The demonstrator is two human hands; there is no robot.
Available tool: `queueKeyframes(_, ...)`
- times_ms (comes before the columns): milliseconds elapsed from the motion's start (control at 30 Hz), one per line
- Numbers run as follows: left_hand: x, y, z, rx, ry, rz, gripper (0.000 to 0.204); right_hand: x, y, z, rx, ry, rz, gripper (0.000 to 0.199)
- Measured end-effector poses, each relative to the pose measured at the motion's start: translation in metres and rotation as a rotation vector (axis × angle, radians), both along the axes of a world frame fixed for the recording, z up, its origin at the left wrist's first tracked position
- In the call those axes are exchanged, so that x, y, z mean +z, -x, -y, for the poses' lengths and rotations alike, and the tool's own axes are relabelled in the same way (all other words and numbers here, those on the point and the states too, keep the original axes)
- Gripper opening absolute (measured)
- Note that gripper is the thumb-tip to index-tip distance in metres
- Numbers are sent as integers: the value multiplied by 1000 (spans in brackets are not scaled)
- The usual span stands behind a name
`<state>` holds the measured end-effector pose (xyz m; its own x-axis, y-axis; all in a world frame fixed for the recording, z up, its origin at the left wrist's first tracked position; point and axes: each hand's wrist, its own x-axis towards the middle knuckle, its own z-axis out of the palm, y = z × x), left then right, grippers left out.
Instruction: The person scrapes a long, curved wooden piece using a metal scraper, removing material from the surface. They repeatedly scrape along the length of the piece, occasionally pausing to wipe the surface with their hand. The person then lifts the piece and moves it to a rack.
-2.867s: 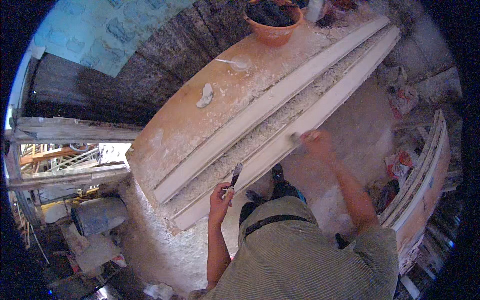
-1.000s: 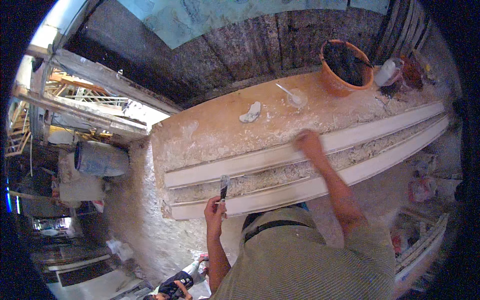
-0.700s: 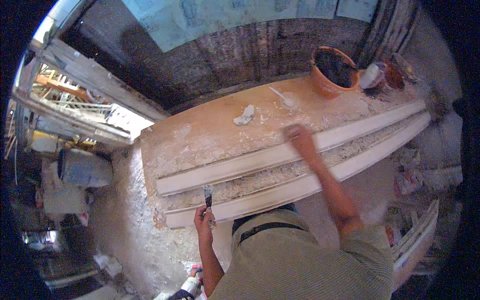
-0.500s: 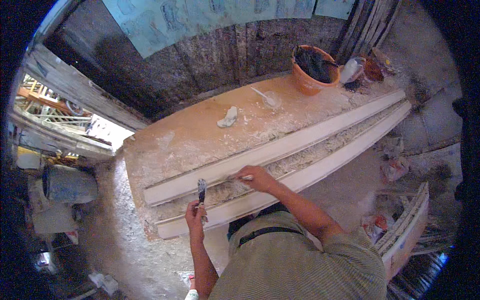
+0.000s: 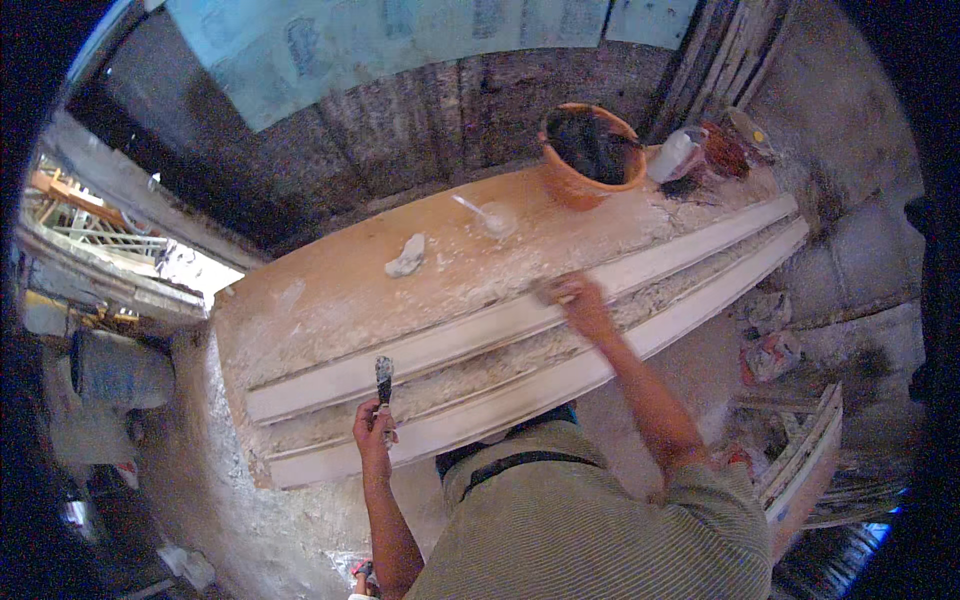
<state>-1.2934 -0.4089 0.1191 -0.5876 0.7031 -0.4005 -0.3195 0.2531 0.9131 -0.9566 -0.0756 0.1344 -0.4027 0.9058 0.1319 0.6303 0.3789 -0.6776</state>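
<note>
Left hand (image 5: 374, 428) points scraper (image 5: 384, 380) forward, right hand (image 5: 582, 300) apparently curled.

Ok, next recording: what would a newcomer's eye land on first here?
Probably the two long pale strips lying side by side along the near side of the worktable, with a rough, crumbly band between them. Next, the orange bucket, dark inside, at the table's far side toward the right. Then the left hand holding a scraper upright near the strips' left end, and the blurred right hand over the far strip.
</note>
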Motion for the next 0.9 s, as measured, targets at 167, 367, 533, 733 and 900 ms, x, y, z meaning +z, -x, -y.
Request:
queueKeyframes(167, -8, -90, -106, -178, 83, -193, 29, -32, -33, -40, 30, 201, 25, 20)
queueKeyframes(367, -16, -163, -230, -548, 175, -348, 25, -20, -333, -187, -470, -261, 516, 17)
queueKeyframes(533, -43, -171, -293, -684, 66, -579, 24, 37, -457, -181, -756, -122, 7, 22)
queueKeyframes(733, -36, -176, -320, -799, 206, -649, 23, 32, -436, -137, -865, 71, 71, 23)
queueKeyframes(900, -36, -192, -327, -779, 163, -564, 23, 5, -425, -127, -839, 101, 42, 23)
